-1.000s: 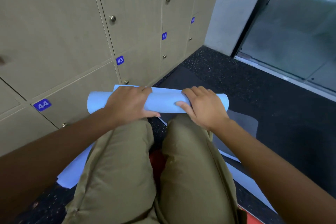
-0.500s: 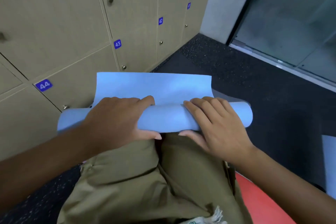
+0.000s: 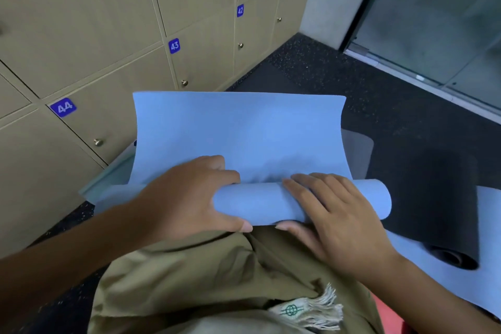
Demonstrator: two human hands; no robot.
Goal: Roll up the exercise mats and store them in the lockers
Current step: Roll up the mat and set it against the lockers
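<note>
**Beige lockers behind a half-rolled blue mat**

Beige numbered lockers (image 3: 113,43) line the far left, above dark speckled rubber floor (image 3: 311,62). We see both hands on the light blue foam exercise mat (image 3: 238,130), which lies across our olive-trousered lap (image 3: 217,274); its near end is wound into a roll and its free end stands up towards the lockers. Our left hand (image 3: 187,198) curls over the roll's left part, thumb underneath. Our right hand (image 3: 333,219) grips the right part, fingers over the top, thumb below. A rolled black mat (image 3: 433,198) lies on the right.
</note>
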